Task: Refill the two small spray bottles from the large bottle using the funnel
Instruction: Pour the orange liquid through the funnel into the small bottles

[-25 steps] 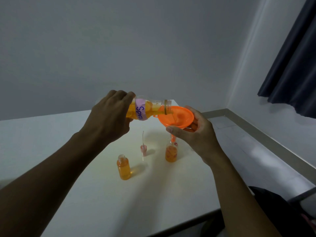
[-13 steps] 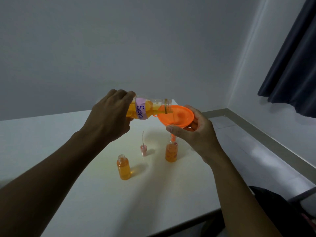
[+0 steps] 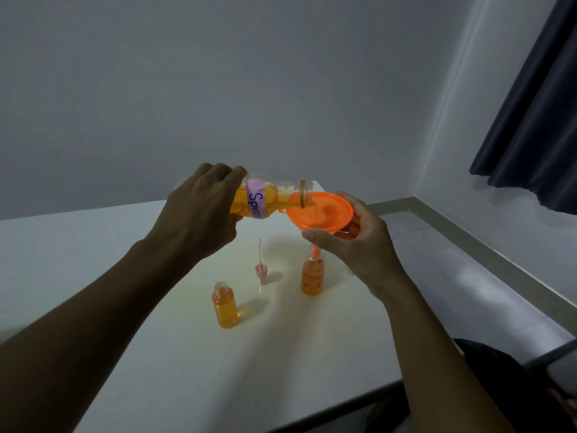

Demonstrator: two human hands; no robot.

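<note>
"Over the table point(image 3: 93, 245), what is entered first?"

"Item 1: big bottle point(image 3: 274, 200), clear, orange liquid inside, lying near level, mouth over the funnel point(image 3: 324, 210) rim. Left hand point(image 3: 199, 214) grips its base end, fingers wrapped round it. Item 2: funnel, orange. Right hand point(image 3: 359, 245) holds the bowl from below, thumb and fingers curled round it. Its spout appears to sit in the neck of the far bottle point(image 3: 312, 279), which stands on the table with no hand on it."

"Others?"

"Item 3: near bottle point(image 3: 224, 307), uncapped, upright, orange to about the shoulder, well apart from the funnel. Item 4: pump point(image 3: 261, 271) with dip tube, standing between the two small bottles, touching neither."

"Hazards?"

"Judged only. Far bottle looks nearly full, so more liquid could overflow it at the neck. It is unheld, so a nudge from the spout could tip it. A steeper tilt of the big bottle could send liquid over the funnel rim. A lowered wrist could knock the pump."

"Writing?"

"Pink label point(image 3: 257, 201) on the big bottle, hand-lettered 'Spra', the rest curving out of sight. Small red mark near the far bottle's neck: too small to read. No brand seen."
</note>
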